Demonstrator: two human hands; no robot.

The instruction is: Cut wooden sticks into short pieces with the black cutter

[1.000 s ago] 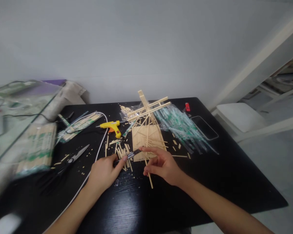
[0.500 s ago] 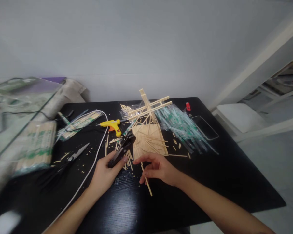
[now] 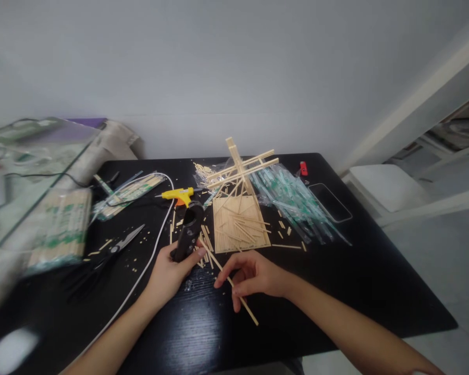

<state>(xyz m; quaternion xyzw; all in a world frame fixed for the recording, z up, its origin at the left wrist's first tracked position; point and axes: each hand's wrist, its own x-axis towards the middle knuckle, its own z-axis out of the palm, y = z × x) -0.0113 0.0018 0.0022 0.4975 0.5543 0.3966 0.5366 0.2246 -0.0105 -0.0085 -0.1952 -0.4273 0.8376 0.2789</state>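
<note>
Both hands are occupied in the head view: the left hand point(image 3: 168, 273) grips a dark tool point(image 3: 188, 234), and the right hand point(image 3: 254, 276) pinches a slim wooden stick point(image 3: 251, 313), whose far end slants up beside the left thumb; whether it touches the tool, I cannot tell.

Just beyond the right hand, a flat mat point(image 3: 234, 208) of parallel sticks looks finished, and a crossed frame point(image 3: 235, 156) stands at its far edge. Work seems partway: short loose sticks on the mat look unattached, and the held one is not joined to anything.

Pale, matte, straight-edged wood contrasts with the glossy black desk point(image 3: 336, 291), crinkled clear-and-green wrappers point(image 3: 293, 192) beyond the right hand, and a smooth yellow glue gun point(image 3: 182, 194) beyond the left.
</note>
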